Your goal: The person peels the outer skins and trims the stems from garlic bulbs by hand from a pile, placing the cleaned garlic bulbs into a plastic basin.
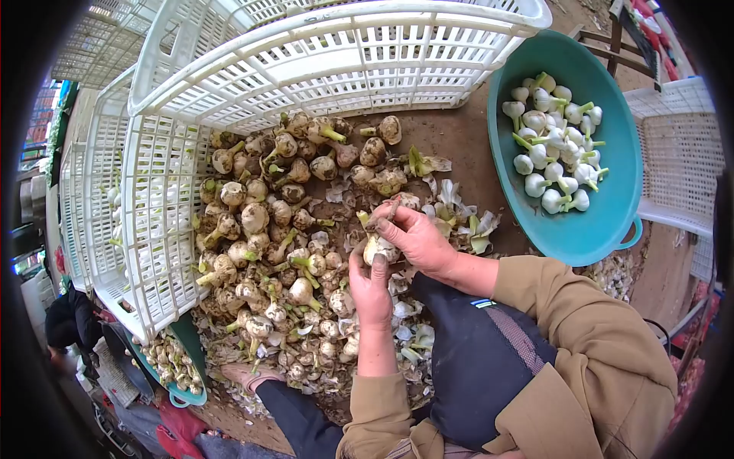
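Between my two hands is a garlic bulb, pale with a dirty outer skin. My left hand is closed around its near side, the thumb pressed against it. My right hand grips the bulb's top from the right, with a brownish strip of skin or stem at its fingertips. Left of my hands lies a big heap of soil-covered garlic bulbs, several with green stems. Torn garlic skins lie around my right hand, and others are scattered below.
A teal basin with clean white garlic bulbs stands at the right. White slatted crates border the heap at the back and left. Another teal tub with bulbs is at the lower left. A person in dark clothes is at the far left.
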Tool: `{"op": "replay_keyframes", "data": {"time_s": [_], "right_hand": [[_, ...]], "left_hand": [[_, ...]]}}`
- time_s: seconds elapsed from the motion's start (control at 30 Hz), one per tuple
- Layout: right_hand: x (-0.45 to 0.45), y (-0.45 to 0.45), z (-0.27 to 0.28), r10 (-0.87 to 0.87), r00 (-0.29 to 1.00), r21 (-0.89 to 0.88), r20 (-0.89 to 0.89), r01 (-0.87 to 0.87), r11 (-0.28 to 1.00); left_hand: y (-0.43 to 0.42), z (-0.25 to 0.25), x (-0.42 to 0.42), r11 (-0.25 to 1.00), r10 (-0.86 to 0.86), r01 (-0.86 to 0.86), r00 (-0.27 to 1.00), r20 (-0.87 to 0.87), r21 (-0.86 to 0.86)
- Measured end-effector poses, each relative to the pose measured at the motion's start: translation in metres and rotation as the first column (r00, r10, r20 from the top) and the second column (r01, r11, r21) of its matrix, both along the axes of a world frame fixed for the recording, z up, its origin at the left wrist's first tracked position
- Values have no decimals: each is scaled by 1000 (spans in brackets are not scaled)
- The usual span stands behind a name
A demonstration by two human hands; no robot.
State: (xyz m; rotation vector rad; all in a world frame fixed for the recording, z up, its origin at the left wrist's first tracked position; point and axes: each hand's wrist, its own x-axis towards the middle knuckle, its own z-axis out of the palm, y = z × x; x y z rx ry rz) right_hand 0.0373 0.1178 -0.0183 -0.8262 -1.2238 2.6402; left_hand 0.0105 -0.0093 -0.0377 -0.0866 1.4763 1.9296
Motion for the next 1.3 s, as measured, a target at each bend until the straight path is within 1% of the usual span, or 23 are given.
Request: {"op": "replay_keyframes", "data": {"time_s": [0.03,0.1,0.17,0.23,0.3,0.33,0.37,0.47,0.53,0.6,0.63,0.73,0.8,0.83,0.87,0.9,0.93,1.0,1.07,1.1,1.13,1.2,1.3], "right_hand": [[1,2,1,-3,1000,4,-1,3,1000],[2,8,1,54,993,435,-105,-3,901],[4,5,-2,19,990,298,-137,23,954],[6,3,-1,-109,994,105,-16,110,988],[4,8,-25,-259,963,-168,73,267,949],[3,12,-33,-324,935,-248,144,351,903],[9,16,-37,-275,945,-297,177,318,900],[23,22,-24,126,988,-443,90,-73,893],[25,19,-4,203,979,-580,4,-163,798],[25,20,-12,205,979,-441,-19,-192,877],[23,23,-13,213,977,-387,-3,-197,901],[22,27,-18,298,947,131,123,-313,941],[20,26,-19,307,947,217,96,-321,922],[19,24,-17,278,955,312,102,-296,903],[18,24,-13,245,964,406,104,-266,874],[16,26,-6,301,943,280,139,-329,902],[15,27,-6,311,944,431,110,-327,841],[16,29,-2,344,939,783,-22,-198,590],[13,36,-4,477,853,904,-213,-14,427],[13,38,-6,487,834,908,-259,38,418],[15,40,-11,464,850,906,-249,35,422],[14,45,-21,377,910,915,-170,4,403],[17,51,-20,326,939,955,-112,11,296]], "left_hand": [[6,0,7,999,47,-48,998,-36,-7],[14,3,13,997,76,-75,994,-75,22],[18,9,14,994,113,-113,990,-89,10],[21,15,15,988,142,-141,990,-7,66],[18,14,15,964,174,-196,976,129,182],[20,19,14,956,194,-209,977,90,206],[22,24,12,948,215,-221,975,52,230],[27,24,4,979,140,-122,984,-106,164],[21,18,-4,997,-74,74,967,-246,-9],[18,13,-14,979,-192,154,908,-372,-132],[17,22,-15,962,-204,87,859,-470,-260],[12,41,-32,863,-414,-145,349,-841,-485],[10,60,-45,659,-745,-129,22,-667,-741],[10,55,-49,709,-697,-141,10,-717,-692],[8,51,-51,724,-678,-146,32,-734,-675],[7,49,-55,740,-656,-150,51,-753,-656],[8,50,-57,754,-636,-138,95,-766,-642],[4,46,-52,701,-601,-120,430,-674,-703],[-6,32,-57,886,-200,38,931,-307,-462],[-6,31,-60,968,9,-3,1000,21,-251],[-6,31,-58,987,83,-49,971,226,-153],[-3,31,-49,991,129,-110,898,421,-70],[2,24,-35,980,196,-169,893,405,-101]]}}
